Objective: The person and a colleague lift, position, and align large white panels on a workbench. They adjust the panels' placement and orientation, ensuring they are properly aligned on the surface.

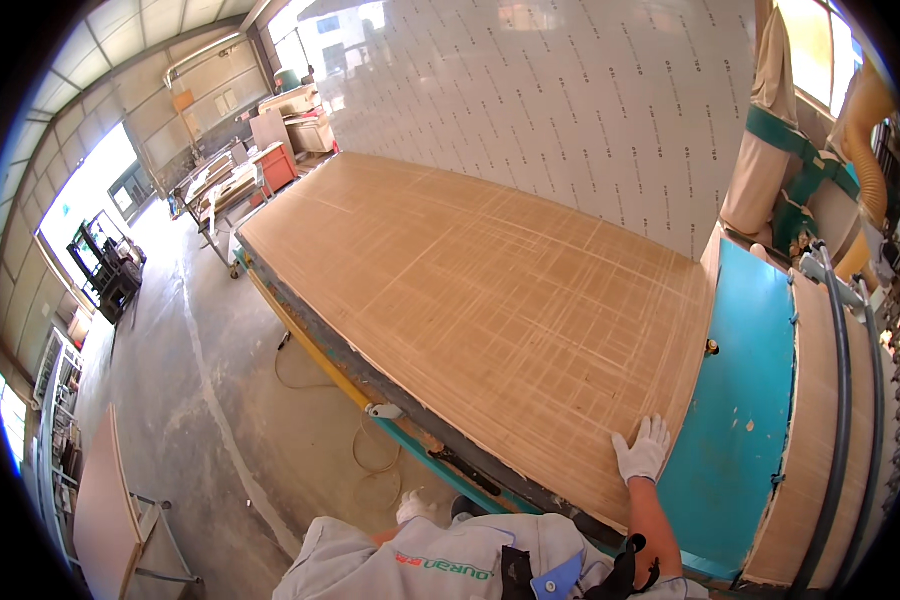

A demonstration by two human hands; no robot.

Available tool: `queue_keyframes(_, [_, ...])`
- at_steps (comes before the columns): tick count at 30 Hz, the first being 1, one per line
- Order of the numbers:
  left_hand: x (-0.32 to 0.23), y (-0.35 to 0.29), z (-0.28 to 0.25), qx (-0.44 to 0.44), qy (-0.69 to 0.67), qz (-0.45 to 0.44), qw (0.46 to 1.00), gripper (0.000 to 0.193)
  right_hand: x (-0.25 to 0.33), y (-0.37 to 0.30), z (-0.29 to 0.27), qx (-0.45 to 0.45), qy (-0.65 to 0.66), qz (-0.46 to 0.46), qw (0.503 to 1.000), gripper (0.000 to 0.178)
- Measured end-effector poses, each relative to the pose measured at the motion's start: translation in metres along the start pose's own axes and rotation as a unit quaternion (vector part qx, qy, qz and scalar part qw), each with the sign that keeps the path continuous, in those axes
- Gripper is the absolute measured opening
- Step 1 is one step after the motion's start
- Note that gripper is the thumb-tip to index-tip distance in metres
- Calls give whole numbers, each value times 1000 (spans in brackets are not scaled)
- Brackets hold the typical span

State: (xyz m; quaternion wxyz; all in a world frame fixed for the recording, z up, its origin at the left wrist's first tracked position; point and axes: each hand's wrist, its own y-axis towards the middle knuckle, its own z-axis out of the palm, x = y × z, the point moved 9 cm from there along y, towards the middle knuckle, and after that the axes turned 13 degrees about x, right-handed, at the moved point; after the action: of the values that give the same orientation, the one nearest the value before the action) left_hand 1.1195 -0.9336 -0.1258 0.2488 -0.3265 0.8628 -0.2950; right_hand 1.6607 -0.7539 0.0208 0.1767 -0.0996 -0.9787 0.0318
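A large flat brown wooden board (470,290), scored with a criss-cross of pale lines, lies across a long bench in front of me. My right hand (643,450), in a white glove, rests palm down on the board's near right corner with its fingers spread. Low beside my body, my left hand (413,508) also wears a white glove and hangs off the bench's near edge. It is small and partly hidden by my grey shirt, so its fingers do not show clearly.
A tall film-covered sheet (550,100) stands upright behind the board. To the right are a teal surface (735,400) and dark pipes (838,400). A cable (370,462) lies on the floor beside the bench. A forklift (107,265) stands far left; a panel (105,510) leans at lower left.
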Motion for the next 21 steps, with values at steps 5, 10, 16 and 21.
queue_keyframes(5, [17, 7, 3, -14, -3, -4, 1000, 81, 7, -2, -4, 10, -1, -3, 1000, 91])
queue_keyframes(10, [4, 7, 1, -20, -6, 1, 1000, 79, 6, -3, -8, 11, 6, 2, 1000, 91])
queue_keyframes(16, [-11, -1, -2, -20, -9, 13, 1000, 78, 6, -3, -7, 18, 4, 3, 1000, 91])
queue_keyframes(21, [-12, -1, -4, -20, 0, 13, 1000, 78, 5, -3, -5, 19, 0, 4, 1000, 91])
